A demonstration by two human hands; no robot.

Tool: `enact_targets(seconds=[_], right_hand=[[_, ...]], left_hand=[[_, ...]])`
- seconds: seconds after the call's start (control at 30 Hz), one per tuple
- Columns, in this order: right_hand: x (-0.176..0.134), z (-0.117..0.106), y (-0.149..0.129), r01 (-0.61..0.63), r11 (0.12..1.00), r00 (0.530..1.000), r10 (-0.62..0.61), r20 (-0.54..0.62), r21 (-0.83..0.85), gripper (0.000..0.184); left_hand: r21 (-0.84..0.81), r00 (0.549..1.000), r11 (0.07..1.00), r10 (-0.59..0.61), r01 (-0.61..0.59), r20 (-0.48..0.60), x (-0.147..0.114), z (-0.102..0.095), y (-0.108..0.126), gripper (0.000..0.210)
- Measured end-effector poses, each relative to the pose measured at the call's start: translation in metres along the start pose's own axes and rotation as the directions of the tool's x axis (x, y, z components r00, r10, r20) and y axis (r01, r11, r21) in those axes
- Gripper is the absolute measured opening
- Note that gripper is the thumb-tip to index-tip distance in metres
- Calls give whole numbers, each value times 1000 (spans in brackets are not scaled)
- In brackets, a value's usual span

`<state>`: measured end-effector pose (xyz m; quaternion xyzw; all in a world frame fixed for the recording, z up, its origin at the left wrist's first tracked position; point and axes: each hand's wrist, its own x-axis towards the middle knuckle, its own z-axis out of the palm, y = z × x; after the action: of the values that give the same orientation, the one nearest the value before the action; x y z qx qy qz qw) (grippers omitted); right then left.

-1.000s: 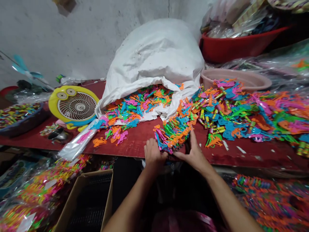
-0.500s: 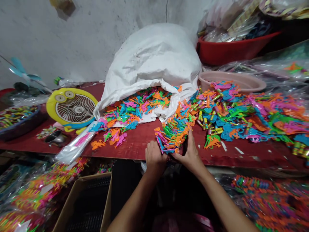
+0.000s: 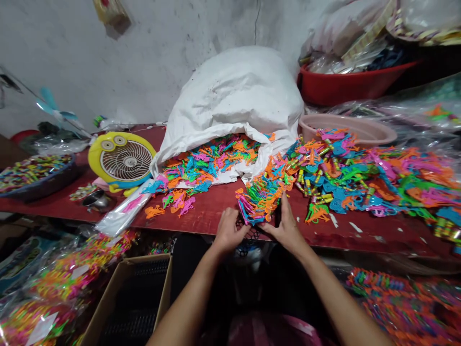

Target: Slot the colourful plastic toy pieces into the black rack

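Observation:
A dense bunch of small plastic toy pieces in orange, green, pink and blue stands upright at the front edge of the red table. Below it shows part of a black plastic holder with holes, which seems to carry the pieces. My left hand is closed on the holder's left side, its thumb pointing inward. On the other side my right hand wraps the right edge, thumb along the front and fingers behind. Loose pieces spill from a white sack just beyond.
Many loose toy pieces cover the table's right side before a pink basin. A yellow fan, metal cup and plastic bags stand left. Below left, a cardboard box holds black plastic parts.
The view has shifted slightly, so the scene sits further right and lower. My left hand has loosened a little from the bunch, and more of the black holder shows between my hands.

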<state>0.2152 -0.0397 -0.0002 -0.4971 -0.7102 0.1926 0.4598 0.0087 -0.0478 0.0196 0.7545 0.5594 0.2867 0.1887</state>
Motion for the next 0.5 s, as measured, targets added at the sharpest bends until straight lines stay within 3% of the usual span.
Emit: enact_targets(seconds=[0.1,0.23,0.33,0.5], right_hand=[[3,-1,-2,5,1000,1000,-5,23,8,121],[7,0,-4,12,999,999,-13,39,41,127],[11,-2,3,-1,997,996,-6,85,77,127],[28,-2,28,-1,996,984,-15,177,92,117]], left_hand=[[-115,998,993,32,-25,54,5,-8,-9,20],[-160,999,986,-39,38,-3,16,-3,-14,7],[-161,998,986,-51,42,-48,22,5,-15,1],[-67,982,986,-157,151,-102,26,14,-4,14]])
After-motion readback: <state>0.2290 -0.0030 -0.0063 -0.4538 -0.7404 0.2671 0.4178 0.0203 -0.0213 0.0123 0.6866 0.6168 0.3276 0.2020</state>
